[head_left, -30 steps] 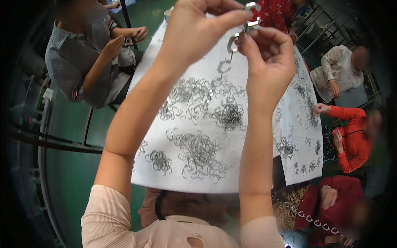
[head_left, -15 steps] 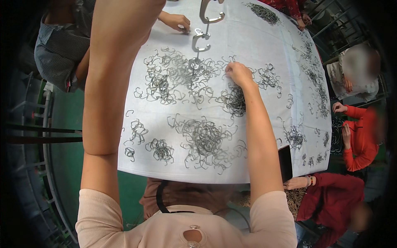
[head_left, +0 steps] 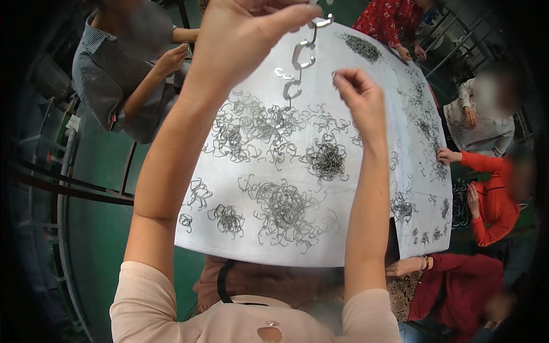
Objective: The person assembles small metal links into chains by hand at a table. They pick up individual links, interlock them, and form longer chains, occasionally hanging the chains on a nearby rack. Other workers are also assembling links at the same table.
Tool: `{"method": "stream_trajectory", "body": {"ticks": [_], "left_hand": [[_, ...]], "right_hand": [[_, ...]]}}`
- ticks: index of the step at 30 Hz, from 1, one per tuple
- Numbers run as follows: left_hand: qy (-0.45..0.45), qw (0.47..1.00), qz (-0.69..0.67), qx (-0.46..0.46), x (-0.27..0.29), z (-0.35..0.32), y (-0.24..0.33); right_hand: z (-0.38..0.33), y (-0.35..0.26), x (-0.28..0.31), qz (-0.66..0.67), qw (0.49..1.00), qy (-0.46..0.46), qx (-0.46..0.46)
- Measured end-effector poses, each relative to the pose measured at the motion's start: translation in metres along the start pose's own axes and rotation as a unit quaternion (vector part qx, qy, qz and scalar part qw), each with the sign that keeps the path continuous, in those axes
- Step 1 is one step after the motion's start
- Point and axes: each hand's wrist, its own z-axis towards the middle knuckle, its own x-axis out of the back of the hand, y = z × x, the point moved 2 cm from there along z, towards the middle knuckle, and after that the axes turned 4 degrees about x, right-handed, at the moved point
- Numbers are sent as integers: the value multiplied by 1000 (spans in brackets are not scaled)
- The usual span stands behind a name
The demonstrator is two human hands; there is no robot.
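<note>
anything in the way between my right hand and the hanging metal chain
Nothing visible stands between the right hand and the hanging chain: only the white table covering shows in the gap. The left hand is at the chain's upper end, clear of that gap. How far apart they are in depth can't be told.

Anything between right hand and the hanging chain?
No: in the head view, only bare white tabletop shows between the right hand and the metal chain hanging from the left hand.
</note>
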Motion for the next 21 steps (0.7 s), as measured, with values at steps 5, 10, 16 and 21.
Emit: {"method": "stream_trajectory", "body": {"ticks": [5,10,16,21], "left_hand": [[7,996,84,-3,-8,-3,7],[8,987,141,-79,-17,-8,6],[-5,988,125,-93,-27,-12,-1],[19,983,179,-35,4,14,-62]], "right_hand": [[0,-117,0,102,986,81,109],[1,-128,-7,136,980,99,106],[-3,-125,-12,129,974,130,136],[-3,-124,13,117,965,161,171]]}}
